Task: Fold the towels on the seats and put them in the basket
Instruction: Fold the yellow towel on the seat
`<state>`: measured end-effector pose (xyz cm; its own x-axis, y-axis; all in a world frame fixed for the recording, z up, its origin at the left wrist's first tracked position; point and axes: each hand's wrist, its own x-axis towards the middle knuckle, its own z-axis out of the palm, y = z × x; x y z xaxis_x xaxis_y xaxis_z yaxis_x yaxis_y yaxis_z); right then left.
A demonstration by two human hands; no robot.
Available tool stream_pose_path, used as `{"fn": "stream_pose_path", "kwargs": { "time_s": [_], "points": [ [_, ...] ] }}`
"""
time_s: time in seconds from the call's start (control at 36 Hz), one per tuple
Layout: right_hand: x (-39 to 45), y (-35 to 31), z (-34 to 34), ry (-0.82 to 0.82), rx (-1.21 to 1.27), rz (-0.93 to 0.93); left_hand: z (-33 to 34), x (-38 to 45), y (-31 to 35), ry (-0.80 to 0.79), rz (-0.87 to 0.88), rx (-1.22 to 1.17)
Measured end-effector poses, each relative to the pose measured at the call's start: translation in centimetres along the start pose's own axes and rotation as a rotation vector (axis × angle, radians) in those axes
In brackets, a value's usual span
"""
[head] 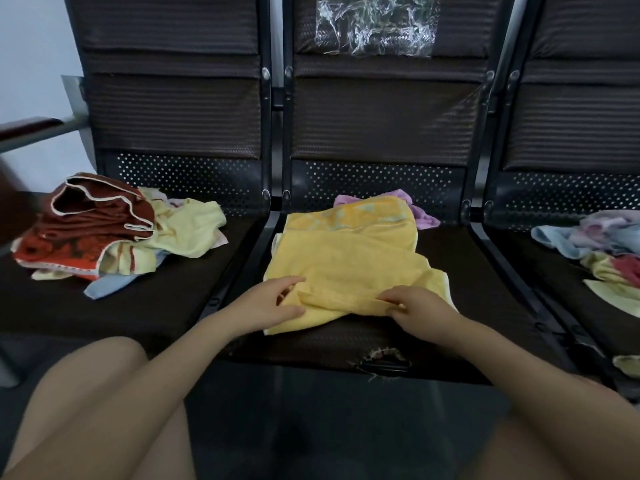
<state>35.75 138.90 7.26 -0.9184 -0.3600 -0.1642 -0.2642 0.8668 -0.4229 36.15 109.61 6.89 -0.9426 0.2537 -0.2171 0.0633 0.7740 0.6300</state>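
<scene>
Right now both hands work the near edge of the yellow towel (pixel 349 258), spread on the middle seat (pixel 450 271), prob. so it lies flat for folding. Left hand (pixel 268 303): thumb and fingers pinch a bunched corner. Right hand (pixel 414 306): fingertips curled, nipping the hem just beside it, w/ the fold ridge running between the two grips. Beyond the fingers, a pink towel (pixel 420 213) peeks out behind. Unfolded piles wait well left (pixel 114 230) and right (pixel 602 244) of the hands. Basket not in view.
</scene>
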Motion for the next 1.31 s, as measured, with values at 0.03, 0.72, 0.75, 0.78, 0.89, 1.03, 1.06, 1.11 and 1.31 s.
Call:
{"fn": "stream_pose_path", "kwargs": {
  "time_s": [0.03, 0.72, 0.75, 0.78, 0.89, 1.03, 1.06, 1.11, 1.31],
  "points": [
    [0.0, -0.1, -0.2, 0.004, 0.048, 0.016, 0.2, -0.2, 0.1, 0.039, 0.017, -0.032],
    [1.9, 1.0, -4.1, 0.105, 0.386, 0.053, -4.5, 1.3, -0.4, 0.487, 0.191, -0.067],
    [2.1, 1.2, -4.4, 0.132, 0.417, 0.070, -4.5, 1.6, -0.5, 0.441, 0.165, -0.040],
    [2.3, 1.4, -4.6, 0.164, 0.443, 0.089, -4.5, 1.9, -0.6, 0.374, 0.133, -0.012],
    [3.4, 2.4, -5.1, 0.329, 0.499, 0.187, -3.7, 2.7, -1.1, 0.001, -0.017, 0.093],
    [4.3, 3.5, -4.2, 0.389, 0.463, 0.260, -2.7, 4.5, -1.4, 0.226, -0.016, -0.068],
    [4.4, 3.7, -3.9, 0.393, 0.458, 0.267, -2.7, 4.9, -1.2, 0.336, -0.022, -0.125],
    [4.7, 3.9, -3.4, 0.387, 0.438, 0.286, -2.7, 5.7, -0.7, 0.534, -0.031, -0.191],
    [5.7, 5.1, -1.1, 0.307, 0.275, 0.438, -0.6, 7.7, -1.3, 0.671, -0.134, -0.147]
  ]
}}
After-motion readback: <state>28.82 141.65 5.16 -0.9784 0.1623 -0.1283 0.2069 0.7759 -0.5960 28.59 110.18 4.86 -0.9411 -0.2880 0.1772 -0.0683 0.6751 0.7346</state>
